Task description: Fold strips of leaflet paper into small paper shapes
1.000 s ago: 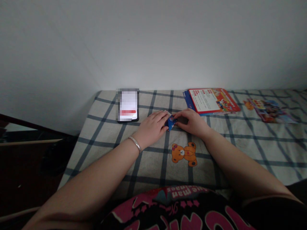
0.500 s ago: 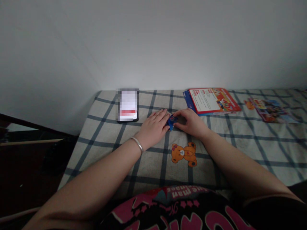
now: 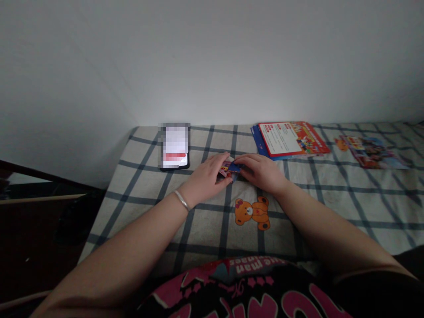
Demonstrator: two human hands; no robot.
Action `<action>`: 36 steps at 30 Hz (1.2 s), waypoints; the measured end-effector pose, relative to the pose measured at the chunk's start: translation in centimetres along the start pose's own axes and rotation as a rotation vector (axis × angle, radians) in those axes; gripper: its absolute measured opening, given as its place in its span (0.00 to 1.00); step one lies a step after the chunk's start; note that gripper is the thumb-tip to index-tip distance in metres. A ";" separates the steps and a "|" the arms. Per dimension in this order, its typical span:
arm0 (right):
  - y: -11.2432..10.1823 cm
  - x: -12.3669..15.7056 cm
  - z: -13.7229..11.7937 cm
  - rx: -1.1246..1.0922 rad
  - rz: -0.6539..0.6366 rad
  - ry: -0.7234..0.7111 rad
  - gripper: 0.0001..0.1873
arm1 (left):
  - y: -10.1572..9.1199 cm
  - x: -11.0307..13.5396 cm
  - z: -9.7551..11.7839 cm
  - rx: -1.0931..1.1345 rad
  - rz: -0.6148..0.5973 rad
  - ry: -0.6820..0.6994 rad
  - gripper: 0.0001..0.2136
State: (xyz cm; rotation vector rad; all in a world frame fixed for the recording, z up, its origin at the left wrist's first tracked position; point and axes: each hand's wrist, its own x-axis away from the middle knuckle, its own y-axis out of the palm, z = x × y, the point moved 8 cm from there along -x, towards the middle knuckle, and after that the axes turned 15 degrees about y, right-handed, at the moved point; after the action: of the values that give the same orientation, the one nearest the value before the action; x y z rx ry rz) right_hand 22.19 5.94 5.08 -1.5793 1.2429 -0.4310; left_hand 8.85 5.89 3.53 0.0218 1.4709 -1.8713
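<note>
A small folded piece of printed paper (image 3: pixel 234 167), blue on one part and coloured on the other, lies between my hands on the checked cloth. My left hand (image 3: pixel 208 176) curves around its left side, the fingers along the far edge and the thumb at the near edge. From the right, my right hand (image 3: pixel 263 171) has its fingers bent and closed on the paper's blue part. Parts of the paper are hidden under my fingers.
Behind my left hand lies a phone (image 3: pixel 175 148) with a blurred screen. Red and blue printed booklets (image 3: pixel 288 139) are stacked at the back right, with a colourful leaflet (image 3: pixel 376 152) farther right. A wall (image 3: pixel 212 62) rises behind the checked cloth (image 3: pixel 132 185).
My left hand has lifted from lying flat to a curved hold, so a coloured part of the paper now shows beside the blue. My right fingers have shifted slightly left over the paper.
</note>
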 end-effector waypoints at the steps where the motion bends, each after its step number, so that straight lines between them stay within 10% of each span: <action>1: -0.1 0.0 0.2 -0.024 0.016 0.031 0.11 | -0.2 0.1 0.0 0.006 0.016 -0.001 0.26; 8: -0.8 0.0 1.3 -0.068 0.104 0.183 0.03 | -1.6 0.0 -0.3 -0.055 0.117 -0.065 0.15; 36: 0.4 0.5 -2.4 0.313 -0.127 -0.154 0.12 | -1.2 0.2 0.2 -0.369 -0.114 -0.061 0.12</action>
State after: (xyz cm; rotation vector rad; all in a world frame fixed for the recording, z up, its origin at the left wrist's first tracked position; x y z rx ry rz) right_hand 20.37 4.31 5.57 -1.3980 0.9120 -0.5460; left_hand 8.10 5.69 4.48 -0.2970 1.7836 -1.6435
